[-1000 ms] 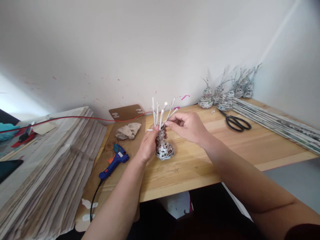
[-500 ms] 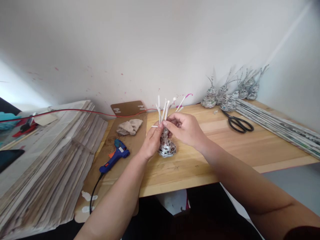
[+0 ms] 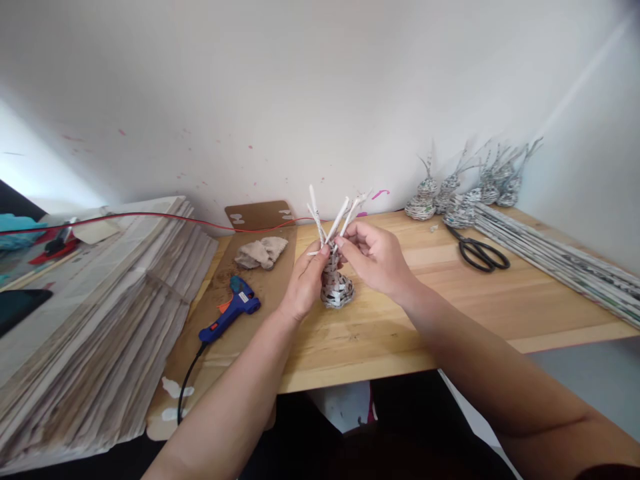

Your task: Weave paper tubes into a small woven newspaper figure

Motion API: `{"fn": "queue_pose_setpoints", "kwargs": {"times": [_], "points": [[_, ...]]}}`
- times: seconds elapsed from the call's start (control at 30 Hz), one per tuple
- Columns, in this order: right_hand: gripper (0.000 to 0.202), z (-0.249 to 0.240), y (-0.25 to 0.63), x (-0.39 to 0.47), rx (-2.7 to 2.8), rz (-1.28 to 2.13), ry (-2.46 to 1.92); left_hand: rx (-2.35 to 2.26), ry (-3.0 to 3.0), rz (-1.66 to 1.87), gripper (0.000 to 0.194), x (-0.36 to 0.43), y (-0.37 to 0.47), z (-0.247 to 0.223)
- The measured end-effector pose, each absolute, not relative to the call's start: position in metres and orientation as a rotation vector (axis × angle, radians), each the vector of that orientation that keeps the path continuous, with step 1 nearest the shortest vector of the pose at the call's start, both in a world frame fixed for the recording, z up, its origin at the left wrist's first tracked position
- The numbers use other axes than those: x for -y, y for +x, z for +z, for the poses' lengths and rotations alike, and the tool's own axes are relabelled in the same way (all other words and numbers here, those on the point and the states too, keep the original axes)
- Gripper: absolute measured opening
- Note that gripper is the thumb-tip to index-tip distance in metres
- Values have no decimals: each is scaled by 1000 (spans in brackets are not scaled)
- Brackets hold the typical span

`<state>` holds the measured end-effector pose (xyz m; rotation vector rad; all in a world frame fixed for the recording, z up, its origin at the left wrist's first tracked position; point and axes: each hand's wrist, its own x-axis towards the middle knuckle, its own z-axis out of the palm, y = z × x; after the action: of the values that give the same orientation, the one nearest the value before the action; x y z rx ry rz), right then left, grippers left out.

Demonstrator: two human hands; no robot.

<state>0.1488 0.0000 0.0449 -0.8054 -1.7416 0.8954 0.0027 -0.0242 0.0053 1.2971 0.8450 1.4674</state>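
Between my hands stands a small gourd-shaped piece woven from rolled newspaper (image 3: 338, 292), its round base low over the wooden table (image 3: 360, 343). My left hand (image 3: 306, 277) is closed around its narrow neck, thumb pressed near the top. White paper tubes (image 3: 339, 217) fan upward from the neck. With thumb and fingers my right hand (image 3: 373, 257) pinches one of these paper tubes at the right side of the neck. Parts of the weave and some fingertips are hidden behind the hands.
A blue glue gun (image 3: 231, 310) and crumpled cloth (image 3: 261, 253) lie on brown cardboard at left, beside stacked newspaper (image 3: 125, 333). Black scissors (image 3: 481, 255), long paper tubes (image 3: 560, 257) and several woven gourd shapes (image 3: 421, 205) are at right. A red cord (image 3: 150, 215) crosses the left side.
The upright tubes now lean differently, several spreading to the right. My right hand has shifted its pinch slightly at the neck; my left hand keeps its hold.
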Motion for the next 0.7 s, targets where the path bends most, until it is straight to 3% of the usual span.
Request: {"fn": "queue_pose_setpoints", "kwargs": {"times": [0.2,0.37,0.47,0.6,0.7], "points": [[18,46,152,-7,1691,951,-786,-732,1218,1475,37,25,6,9],[22,44,149,-10,1615,952,-830,-945,1416,1479,36,29,4,12],[25,41,146,-9,1595,813,-834,-1085,1562,1495,34,32,5,15],[7,40,148,-6,1842,533,-764,-1161,1631,1560,30,32,5,17],[13,42,150,-4,1964,424,-759,-1199,1660,1566,32,31,4,15]]}}
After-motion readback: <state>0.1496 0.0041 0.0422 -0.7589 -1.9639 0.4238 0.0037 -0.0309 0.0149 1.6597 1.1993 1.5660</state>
